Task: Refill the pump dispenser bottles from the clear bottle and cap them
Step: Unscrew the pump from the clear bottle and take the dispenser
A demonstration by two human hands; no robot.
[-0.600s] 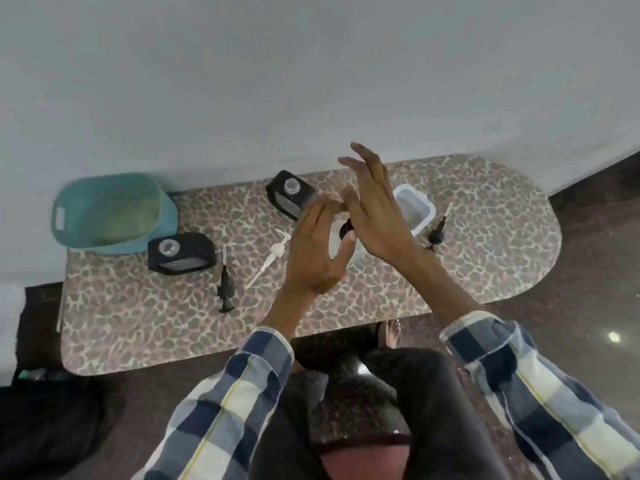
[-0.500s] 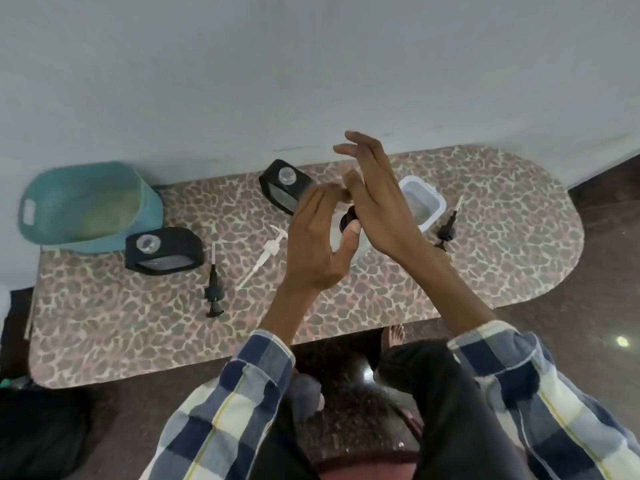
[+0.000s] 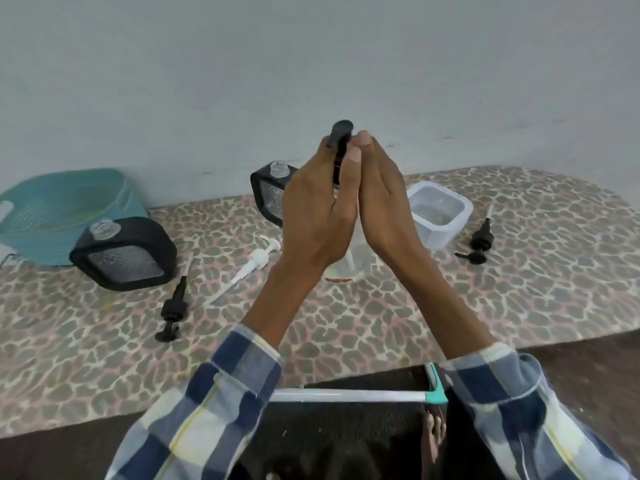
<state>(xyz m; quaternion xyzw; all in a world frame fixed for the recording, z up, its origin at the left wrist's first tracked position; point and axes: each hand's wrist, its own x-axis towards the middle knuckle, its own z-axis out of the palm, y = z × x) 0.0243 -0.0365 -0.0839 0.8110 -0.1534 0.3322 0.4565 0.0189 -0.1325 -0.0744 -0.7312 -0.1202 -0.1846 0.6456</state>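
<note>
Head view: clear tub [image 3: 439, 216] with clear liquid, open-necked dispenser bottles [image 3: 124, 252] alongside.

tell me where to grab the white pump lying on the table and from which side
Pinch the white pump across its thick collar, coming straight down from above. It lies flat with bare table all around; the thin dip tube would likely flex and swing.

The left hand [image 3: 317, 206] and right hand [image 3: 384, 202], pressed together, hide nearly all of the clear bottle [image 3: 349, 263] (only its base shows) and the black pump [image 3: 341, 133] below its head. The teal basket [image 3: 62, 209] runs off the left edge.
</note>
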